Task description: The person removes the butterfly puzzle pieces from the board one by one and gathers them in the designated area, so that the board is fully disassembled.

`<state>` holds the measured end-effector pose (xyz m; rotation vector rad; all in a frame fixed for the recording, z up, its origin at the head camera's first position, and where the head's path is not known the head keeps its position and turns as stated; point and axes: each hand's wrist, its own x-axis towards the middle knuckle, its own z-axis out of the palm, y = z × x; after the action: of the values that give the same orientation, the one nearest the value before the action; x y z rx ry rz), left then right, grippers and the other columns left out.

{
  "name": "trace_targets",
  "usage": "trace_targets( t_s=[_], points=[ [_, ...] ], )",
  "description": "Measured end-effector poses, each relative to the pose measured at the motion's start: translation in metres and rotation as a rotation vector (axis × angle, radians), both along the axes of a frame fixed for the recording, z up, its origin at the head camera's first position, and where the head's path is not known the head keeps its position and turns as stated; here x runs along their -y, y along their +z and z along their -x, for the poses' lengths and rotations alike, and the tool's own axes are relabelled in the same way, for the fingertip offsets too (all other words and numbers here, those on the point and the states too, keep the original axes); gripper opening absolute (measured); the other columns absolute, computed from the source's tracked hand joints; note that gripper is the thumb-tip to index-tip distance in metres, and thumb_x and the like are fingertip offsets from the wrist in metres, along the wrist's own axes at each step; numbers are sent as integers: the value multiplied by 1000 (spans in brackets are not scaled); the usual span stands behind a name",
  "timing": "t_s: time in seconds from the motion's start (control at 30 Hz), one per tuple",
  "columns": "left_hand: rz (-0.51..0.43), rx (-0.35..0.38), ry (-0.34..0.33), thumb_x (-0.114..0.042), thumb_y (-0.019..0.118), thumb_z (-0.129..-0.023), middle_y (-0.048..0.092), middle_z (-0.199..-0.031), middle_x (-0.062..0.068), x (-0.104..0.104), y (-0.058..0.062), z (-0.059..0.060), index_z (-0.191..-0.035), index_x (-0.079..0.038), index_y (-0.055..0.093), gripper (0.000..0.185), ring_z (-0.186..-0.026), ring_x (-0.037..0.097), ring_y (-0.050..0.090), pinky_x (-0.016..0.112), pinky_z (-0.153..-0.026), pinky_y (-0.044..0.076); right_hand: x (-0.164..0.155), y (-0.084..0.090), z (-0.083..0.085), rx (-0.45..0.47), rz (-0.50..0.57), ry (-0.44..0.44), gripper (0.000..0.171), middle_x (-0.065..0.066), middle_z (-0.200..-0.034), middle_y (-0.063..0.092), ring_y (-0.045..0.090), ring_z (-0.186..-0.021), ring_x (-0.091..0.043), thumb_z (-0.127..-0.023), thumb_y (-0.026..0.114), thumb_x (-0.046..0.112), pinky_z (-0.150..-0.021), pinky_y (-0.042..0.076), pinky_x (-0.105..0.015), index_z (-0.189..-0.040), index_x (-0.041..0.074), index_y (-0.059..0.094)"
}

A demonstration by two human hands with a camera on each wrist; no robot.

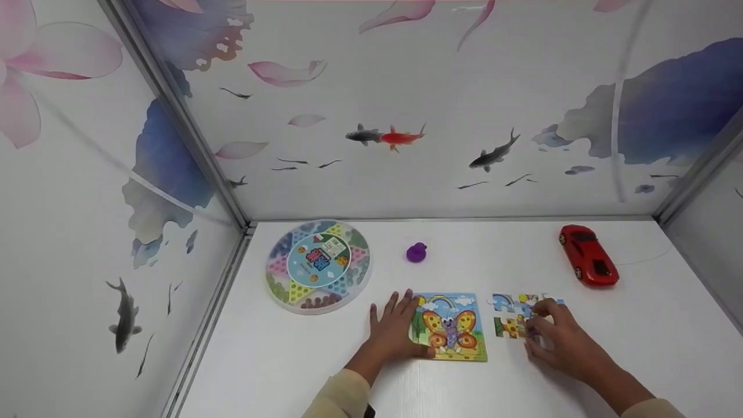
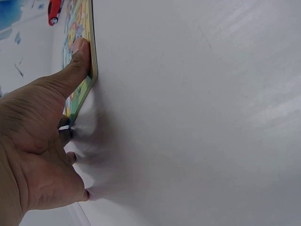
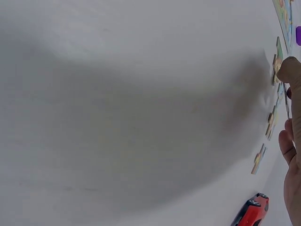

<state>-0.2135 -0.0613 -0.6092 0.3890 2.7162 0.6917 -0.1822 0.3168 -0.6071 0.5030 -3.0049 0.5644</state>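
A square butterfly puzzle board (image 1: 450, 328) lies flat on the white table. My left hand (image 1: 395, 331) is spread at its left side, the thumb resting on the lower edge and the fingertips reaching the upper left corner and the tabletop. To the right of the board lie several loose jigsaw pieces (image 1: 504, 303). Over them, my right hand (image 1: 560, 342) has its fingers bent, and a puzzle piece (image 3: 286, 101) shows edge-on between thumb and fingers in the right wrist view. The fingers partly hide the pieces beneath.
A round Chinese checkers set (image 1: 318, 267) lies at the back left. Behind the board stands a small purple toy (image 1: 416, 252). A red toy car (image 1: 589, 255) is at the back right. Printed panels (image 1: 441, 174) wall the table at the back and sides.
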Motion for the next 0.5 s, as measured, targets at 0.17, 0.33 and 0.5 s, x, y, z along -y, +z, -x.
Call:
trace_targets(
  t_s=[0.17, 0.33, 0.5],
  points=[
    [-4, -18, 3, -55, 95, -81, 24, -187, 3, 0, 2, 0, -174, -17, 34, 118, -174, 35, 15, 76, -136, 8, -8, -4, -4, -25, -23, -16, 28, -8, -137, 61, 56, -131, -31, -88, 94, 22, -105, 63, -57, -112, 25, 80],
    [-1, -17, 9, -57, 95, -81, 23, -187, 3, 0, 2, -1, -175, -18, 34, 118, -175, 33, 15, 75, -136, 7, -10, -6, -5, -17, -31, -18, 24, -4, -133, 65, 59, -129, -29, -88, 94, 22, -105, 64, -56, -110, 25, 84],
    [-4, -9, 10, -57, 95, -81, 23, -187, 2, -1, -1, -1, -175, -17, 33, 119, -175, 33, 15, 75, -136, 7, -10, -5, -6, 33, -27, -5, 20, 1, -128, 70, 63, -124, -25, -92, 91, 25, -106, 63, -56, -111, 25, 87]
  ],
)
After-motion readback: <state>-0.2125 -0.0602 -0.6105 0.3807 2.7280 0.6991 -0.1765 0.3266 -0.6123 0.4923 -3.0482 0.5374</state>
